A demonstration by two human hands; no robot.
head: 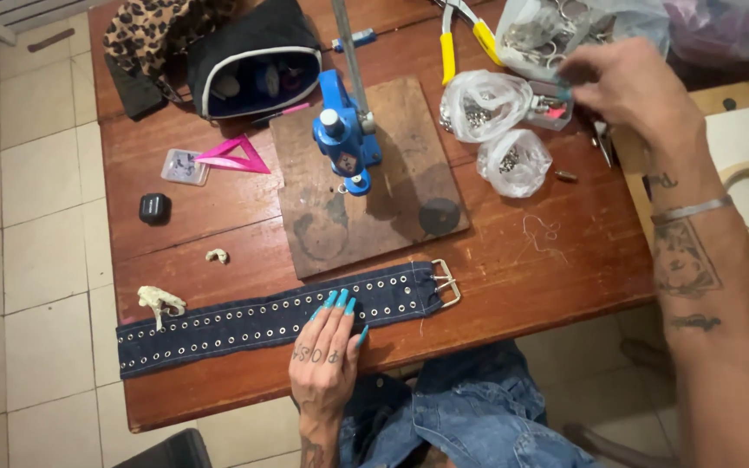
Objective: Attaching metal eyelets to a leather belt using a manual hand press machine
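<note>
My left hand (324, 351) lies flat, fingers together, on the belt (279, 319) at the table's (513, 286) near edge; belt's long axis runs left-right. Right hand (630, 87) is far off, up-right at the small box (550, 106) by the bags (483, 104), fingertips pinching at it; can't tell what's held.

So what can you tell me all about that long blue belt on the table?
The belt looks like dark blue denim with pale stitching and rows of small metal eyelets. A silver buckle sits at its right end. It lies flat along the wooden table's front edge. The left hand presses on it, and a small pale scrap rests near its left end.
</note>
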